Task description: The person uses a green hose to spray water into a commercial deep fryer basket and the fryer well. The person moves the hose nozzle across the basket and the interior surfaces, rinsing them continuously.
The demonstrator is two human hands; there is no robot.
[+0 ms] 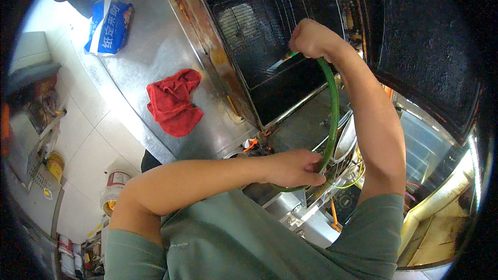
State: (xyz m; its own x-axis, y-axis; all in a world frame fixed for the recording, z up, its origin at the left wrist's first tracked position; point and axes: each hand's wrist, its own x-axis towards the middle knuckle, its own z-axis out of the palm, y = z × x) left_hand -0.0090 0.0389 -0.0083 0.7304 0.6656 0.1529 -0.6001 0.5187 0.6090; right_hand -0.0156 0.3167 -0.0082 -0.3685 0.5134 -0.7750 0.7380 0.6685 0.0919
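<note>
My right hand (316,39) grips the end of a green hose (333,101) over a blackened metal box-like basin (295,97), perhaps an oven interior. Water (275,67) sprays from the hose end onto the dark surface, near a wire rack (238,17). Lower down, my left hand (301,168) holds a lower stretch of the same hose between thumb and fingers; the hose curves between the two hands and passes under my left forearm. Left of the basin, a crumpled red cloth (175,103) lies on a stainless steel counter (144,62).
A blue tissue pack (113,27) lies at the counter's far left. A big dark panel (424,46) stands to the right. Below the basin are a round strainer (345,144), wires and a wooden handle (334,212). A plastic tub (116,186) stands on the tiled floor (93,124).
</note>
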